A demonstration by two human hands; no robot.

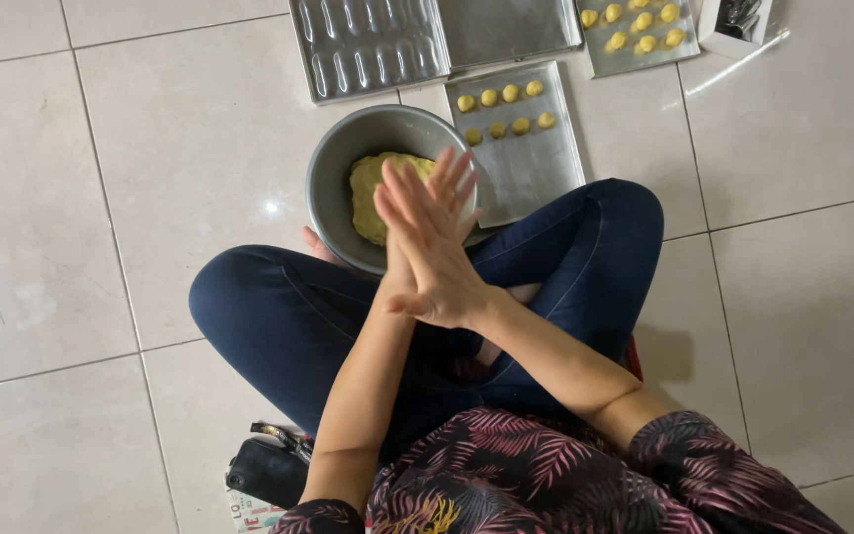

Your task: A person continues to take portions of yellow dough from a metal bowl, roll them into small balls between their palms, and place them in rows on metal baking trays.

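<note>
Palms pressed, right hand point(434, 259) crossing left hand point(444, 193), perhaps enclosing dough.

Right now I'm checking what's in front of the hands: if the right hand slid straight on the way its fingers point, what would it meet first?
Probably the yellow dough in the grey bowl; the right hand, pressed against the left hand, points up-left over it, though its height above is unclear.

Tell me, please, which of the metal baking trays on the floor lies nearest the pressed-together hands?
The flat silver tray with eight yellow dough balls, beside the grey bowl; the others lie farther up.
</note>
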